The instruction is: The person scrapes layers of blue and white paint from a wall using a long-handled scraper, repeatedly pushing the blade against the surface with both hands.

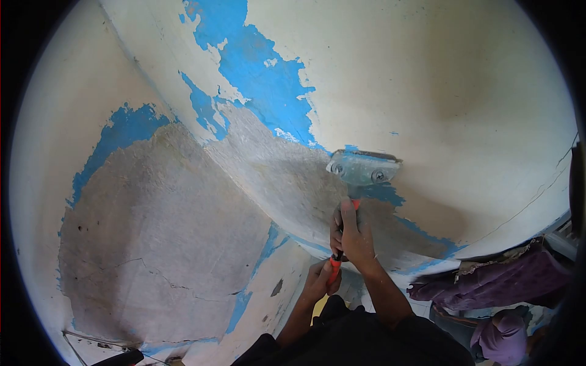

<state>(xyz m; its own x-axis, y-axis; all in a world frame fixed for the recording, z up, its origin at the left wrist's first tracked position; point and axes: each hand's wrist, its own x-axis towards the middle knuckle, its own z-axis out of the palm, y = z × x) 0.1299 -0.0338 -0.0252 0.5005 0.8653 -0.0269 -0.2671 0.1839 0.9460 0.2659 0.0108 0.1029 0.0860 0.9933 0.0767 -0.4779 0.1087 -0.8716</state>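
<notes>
A long-handled wall scraper [364, 169] rests its wide metal head, fixed with two screws, on the wall where cream paint meets exposed blue paint. My right hand [352, 235] is closed around the upper part of its red and black handle, just below the head. Lower down, my left hand [317, 279] grips the red end of the same handle. Blue paint [259, 67] shows above and left of the blade in a ragged strip. Bare grey plaster [287, 165] lies left of the scraper head, bordered by blue edges.
A second scraped grey patch [165, 238] covers the adjoining wall on the left, past the corner line. Purple cloth [513, 277] hangs at the lower right, above a purple bundle [500, 335]. A thin crack [540, 192] runs down the cream wall at right.
</notes>
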